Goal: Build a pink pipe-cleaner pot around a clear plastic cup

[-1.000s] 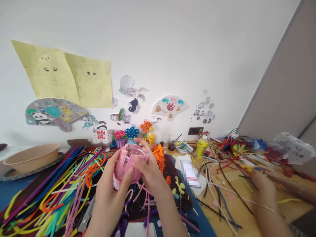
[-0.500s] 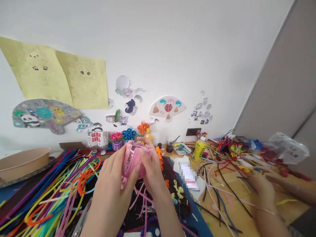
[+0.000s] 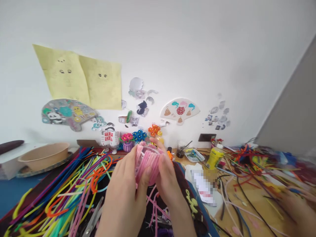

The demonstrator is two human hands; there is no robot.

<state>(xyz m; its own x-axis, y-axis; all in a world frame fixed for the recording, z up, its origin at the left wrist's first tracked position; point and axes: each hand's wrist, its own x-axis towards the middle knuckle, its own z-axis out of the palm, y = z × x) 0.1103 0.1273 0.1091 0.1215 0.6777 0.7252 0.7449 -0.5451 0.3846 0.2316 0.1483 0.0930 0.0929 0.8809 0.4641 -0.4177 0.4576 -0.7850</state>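
Observation:
Between my two hands is a small clear cup wrapped in pink pipe cleaners, held up above the table. My left hand grips its left side, with the thumb across the front. On the right side, my right hand presses its thumb and fingers against the pink strands, the index finger over the top. Loose pink pipe cleaners lie below my hands. Scissors rest beside my left forearm, next to a heap of colourful pipe cleaners.
A cardboard bowl stands at the left. Along the wall are a bottle, a purple pot of pink flowers and a yellow bottle. At right, a co-worker's hand is among tangled pipe cleaners.
The view has swung left, so the scene and my hands sit further right. The pink-wrapped cup is turned slightly, showing more pink strands on its front. Both hands still hold it.

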